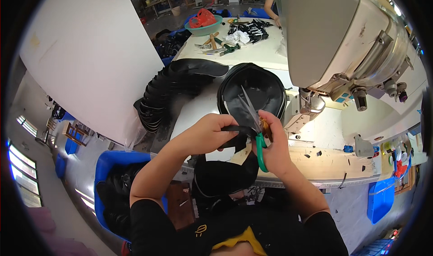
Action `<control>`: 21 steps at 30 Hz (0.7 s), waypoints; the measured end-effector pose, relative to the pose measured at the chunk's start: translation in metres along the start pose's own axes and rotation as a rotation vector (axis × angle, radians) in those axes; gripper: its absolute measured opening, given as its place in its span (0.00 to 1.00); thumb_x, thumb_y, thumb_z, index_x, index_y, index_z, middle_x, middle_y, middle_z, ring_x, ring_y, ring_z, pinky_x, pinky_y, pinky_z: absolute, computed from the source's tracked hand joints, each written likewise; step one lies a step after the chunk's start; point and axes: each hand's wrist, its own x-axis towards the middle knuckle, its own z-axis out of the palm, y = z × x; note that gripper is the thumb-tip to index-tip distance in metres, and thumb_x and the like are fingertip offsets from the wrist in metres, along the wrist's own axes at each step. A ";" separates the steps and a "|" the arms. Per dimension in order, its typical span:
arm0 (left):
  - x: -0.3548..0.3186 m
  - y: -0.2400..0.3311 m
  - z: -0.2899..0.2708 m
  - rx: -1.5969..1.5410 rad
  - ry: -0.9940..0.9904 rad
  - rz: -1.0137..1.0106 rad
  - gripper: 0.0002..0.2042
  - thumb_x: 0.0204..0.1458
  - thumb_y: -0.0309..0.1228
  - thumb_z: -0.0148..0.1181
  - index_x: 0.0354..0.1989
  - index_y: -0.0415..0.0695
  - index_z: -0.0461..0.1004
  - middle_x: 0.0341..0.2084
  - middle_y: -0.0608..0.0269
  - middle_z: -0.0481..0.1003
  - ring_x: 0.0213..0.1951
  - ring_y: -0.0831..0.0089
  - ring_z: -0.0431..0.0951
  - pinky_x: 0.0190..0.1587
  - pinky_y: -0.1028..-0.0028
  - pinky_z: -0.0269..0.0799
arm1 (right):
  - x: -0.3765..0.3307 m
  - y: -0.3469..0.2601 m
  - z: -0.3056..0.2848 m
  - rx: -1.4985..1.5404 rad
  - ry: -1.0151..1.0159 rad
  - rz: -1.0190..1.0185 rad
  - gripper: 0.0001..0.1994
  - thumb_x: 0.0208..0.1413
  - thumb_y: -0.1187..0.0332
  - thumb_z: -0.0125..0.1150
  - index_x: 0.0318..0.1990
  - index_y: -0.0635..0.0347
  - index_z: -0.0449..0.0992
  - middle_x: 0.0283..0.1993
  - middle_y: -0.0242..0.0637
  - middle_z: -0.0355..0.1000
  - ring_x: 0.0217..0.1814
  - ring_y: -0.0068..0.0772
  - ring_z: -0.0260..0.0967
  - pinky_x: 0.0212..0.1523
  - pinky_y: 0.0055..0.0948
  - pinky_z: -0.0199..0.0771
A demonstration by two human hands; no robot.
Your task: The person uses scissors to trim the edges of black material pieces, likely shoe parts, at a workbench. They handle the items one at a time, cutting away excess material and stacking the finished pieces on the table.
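Note:
My right hand (pixel 276 150) grips a pair of scissors (pixel 260 153) with a green handle, its two blades slightly apart and pointing away from me. A narrow black strip (pixel 238 129) is pinched in the closed fingers of my left hand (pixel 209 132), running to the base of the blades. Below my hands a larger black curved piece (pixel 223 178) hangs at the table's front edge; whether the strip joins it I cannot tell. Just beyond the blades lies a stack of round black pieces (pixel 253 82). Many overlapping black curved pieces (pixel 167 91) stand in a row behind my left hand.
A large sewing machine (pixel 322 35) rises at the right of the worktable (pixel 311 159), which carries small black scraps. Blue bins (pixel 103 166) stand at both sides. At the far table are a green basin (pixel 205 29), hand tools (pixel 221 46) and another person's arm (pixel 269 6).

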 end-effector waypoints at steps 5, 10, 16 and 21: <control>-0.029 -0.056 0.043 -0.870 -0.043 -0.104 0.12 0.58 0.35 0.52 0.39 0.38 0.74 0.22 0.66 0.74 0.15 0.85 0.68 0.15 0.84 0.62 | -0.011 -0.016 -0.010 0.033 -0.261 0.144 0.32 0.42 0.81 0.65 0.57 0.52 0.62 0.36 0.39 0.69 0.37 0.31 0.69 0.42 0.28 0.70; -0.029 -0.082 0.066 -0.644 -0.036 -0.089 0.18 0.61 0.40 0.46 0.44 0.38 0.73 0.26 0.64 0.78 0.12 0.87 0.66 0.11 0.86 0.56 | -0.018 -0.011 -0.008 0.150 -0.312 0.213 0.30 0.44 0.85 0.55 0.58 0.54 0.63 0.40 0.32 0.67 0.41 0.24 0.66 0.44 0.24 0.68; -0.040 -0.088 0.077 -0.947 0.064 0.039 0.19 0.61 0.44 0.47 0.44 0.39 0.74 0.35 0.65 0.77 0.34 0.82 0.74 0.38 0.81 0.70 | -0.012 0.001 -0.013 0.608 -0.495 0.397 0.30 0.44 0.82 0.55 0.59 0.55 0.63 0.41 0.32 0.66 0.41 0.22 0.64 0.46 0.20 0.64; -0.030 -0.096 0.075 -0.840 0.256 0.144 0.19 0.57 0.45 0.53 0.44 0.40 0.72 0.44 0.62 0.72 0.47 0.75 0.71 0.50 0.74 0.65 | -0.009 0.000 0.001 0.642 -0.336 0.480 0.25 0.47 0.83 0.55 0.56 0.57 0.66 0.38 0.26 0.66 0.39 0.16 0.62 0.43 0.16 0.63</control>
